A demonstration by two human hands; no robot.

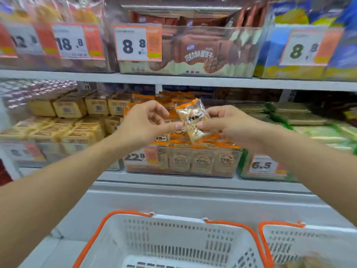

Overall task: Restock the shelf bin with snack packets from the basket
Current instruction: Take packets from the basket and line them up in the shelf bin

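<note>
Head view: a single snack packet point(193, 120), clear with an orange top edge, is held up in front of the lower shelf, above the clear shelf bin point(181, 161). The packet is tilted, its orange end up and toward the left. The right hand point(229, 124) is seen gripping it, thumb and fingers pinched on the packet's right side. The left hand point(144, 122) is loosely curled, and its extended fingertip is touching the packet's lower left edge; a true grasp by this hand cannot be told. The shelf bin is already filled with like orange-edged packets, stood in rows behind its front wall, where a price tag point(142, 156) reading 22.8 is fixed at the left corner. Below the shelf edge, a white basket point(173, 240) with orange handles is seen at the bottom of the view, and a second basket point(309, 244) stands just beside it on the right. Bins of other goods flank the shelf bin on both sides.
</note>
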